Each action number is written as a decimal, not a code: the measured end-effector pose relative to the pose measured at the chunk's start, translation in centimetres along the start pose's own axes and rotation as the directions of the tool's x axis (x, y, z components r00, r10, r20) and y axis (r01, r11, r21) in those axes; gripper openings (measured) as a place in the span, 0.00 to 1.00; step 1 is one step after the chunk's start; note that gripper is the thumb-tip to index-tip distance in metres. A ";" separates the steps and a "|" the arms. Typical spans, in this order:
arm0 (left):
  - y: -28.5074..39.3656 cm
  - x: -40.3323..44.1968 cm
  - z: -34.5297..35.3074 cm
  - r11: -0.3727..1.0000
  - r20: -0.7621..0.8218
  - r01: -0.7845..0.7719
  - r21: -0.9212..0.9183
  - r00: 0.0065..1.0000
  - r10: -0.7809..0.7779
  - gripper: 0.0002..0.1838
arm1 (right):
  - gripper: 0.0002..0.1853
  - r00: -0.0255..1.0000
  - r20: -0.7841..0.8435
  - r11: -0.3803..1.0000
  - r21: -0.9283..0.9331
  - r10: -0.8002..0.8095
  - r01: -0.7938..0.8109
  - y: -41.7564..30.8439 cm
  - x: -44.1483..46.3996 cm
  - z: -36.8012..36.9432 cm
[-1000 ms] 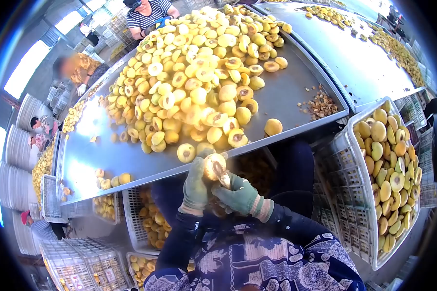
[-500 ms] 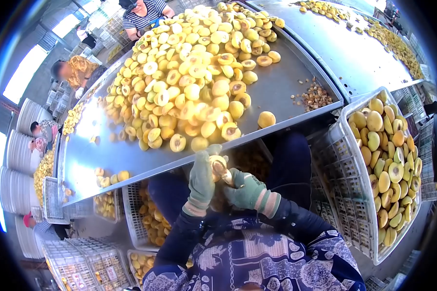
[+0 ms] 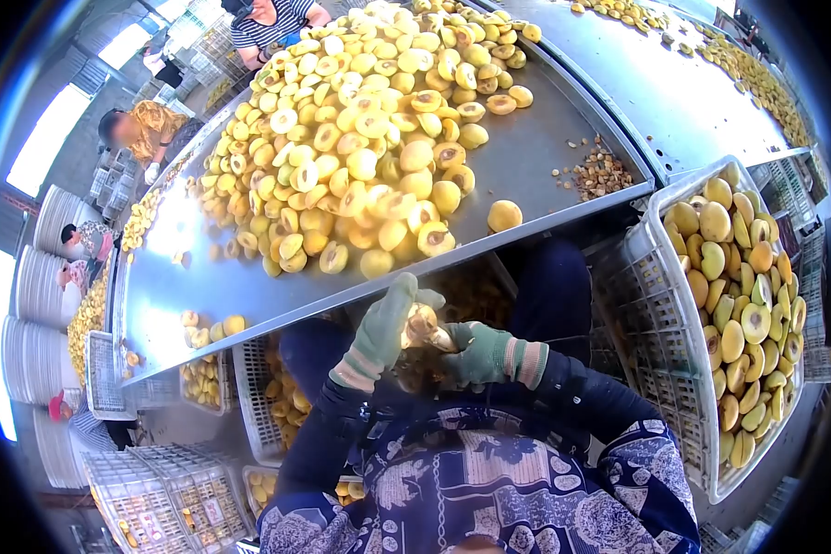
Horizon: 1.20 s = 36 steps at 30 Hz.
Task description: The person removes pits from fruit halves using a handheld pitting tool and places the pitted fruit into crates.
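Note:
In front of my body, just off the near edge of the metal table (image 3: pixel 342 309), my gloved left hand (image 3: pixel 385 323) is closed round an apricot (image 3: pixel 422 321) with its pale cut side showing. My gloved right hand (image 3: pixel 483 354) is closed close beside it, fingertips at the fruit. Something small and light-coloured sticks out from that hand toward the apricot; its kind is too unclear to tell. A large heap of halved apricots (image 3: pixel 342 157) covers much of the table beyond my hands, and one lone apricot (image 3: pixel 504 216) lies near the edge.
On my right stands a white crate (image 3: pixel 660 305) full of apricot halves. A small pile of pits (image 3: pixel 603 173) lies at the table's right corner. More crates (image 3: pixel 249 397) with fruit sit under the table. Co-workers (image 3: pixel 143 134) are at the left and far sides.
Both hands have shifted slightly; the left is tilted more to the right over the apricot. The right hand's fingers remain at the fruit.

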State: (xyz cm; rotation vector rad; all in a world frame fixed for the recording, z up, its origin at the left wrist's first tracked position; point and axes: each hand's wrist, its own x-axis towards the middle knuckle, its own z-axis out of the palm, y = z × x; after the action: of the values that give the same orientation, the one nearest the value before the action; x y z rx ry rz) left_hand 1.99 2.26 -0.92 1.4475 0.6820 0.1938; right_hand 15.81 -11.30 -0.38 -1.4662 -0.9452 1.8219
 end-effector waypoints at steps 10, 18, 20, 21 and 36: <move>-2.2 -1.0 1.2 0.866 -0.128 0.012 -0.501 0.988 -0.088 0.28 | 0.14 0.995 -0.044 0.996 0.007 -0.090 0.090 1.3 1.2 1.5; -2.2 -0.8 2.1 0.937 -0.189 -0.288 -0.200 0.949 0.251 0.27 | 0.09 0.990 0.092 0.875 0.482 -0.110 0.053 1.7 0.9 1.3; -2.9 -1.1 2.0 0.939 -0.235 -0.226 -0.258 0.958 0.166 0.26 | 0.09 0.993 0.051 0.890 0.450 -0.109 0.075 2.2 1.8 2.5; -2.9 -1.3 2.0 0.937 -0.257 -0.195 -0.289 0.959 0.121 0.26 | 0.09 0.994 0.031 0.897 0.434 -0.108 0.084 2.2 2.1 3.0; -1.5 -1.0 3.1 0.804 -0.362 -0.245 -0.541 0.931 0.040 0.17 | 0.16 0.544 0.358 0.043 0.861 -0.759 -0.506 4.3 4.2 4.7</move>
State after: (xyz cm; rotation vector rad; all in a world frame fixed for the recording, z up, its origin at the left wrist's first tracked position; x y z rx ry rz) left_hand 2.46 -1.07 -2.15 0.8713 0.7044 0.7242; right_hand 10.25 -11.03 -5.54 0.6424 0.1663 2.0839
